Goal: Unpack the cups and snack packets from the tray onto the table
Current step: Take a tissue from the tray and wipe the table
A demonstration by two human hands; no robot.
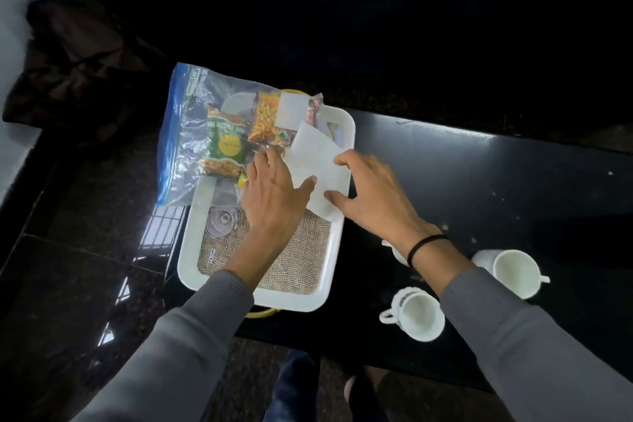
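A white tray [191,250] with a burlap mat [301,267] sits on the left end of the black table [479,181]. A clear zip bag [185,134] with a blue edge lies across the tray's far left and holds a green snack packet [227,144] and an orange snack packet [267,120]. My left hand [274,199] rests flat on the bag's near edge, fingers spread. My right hand [373,195] presses on a white paper napkin [315,161] at the tray's right rim. Three white cups [418,315] [513,271] [397,252] stand on the table to the right.
A small clear glass lid [221,221] lies on the mat's left part. A dark bundle of cloth [75,68] sits on the floor at the left. The floor is dark polished stone. A foot shows below the table's near edge.
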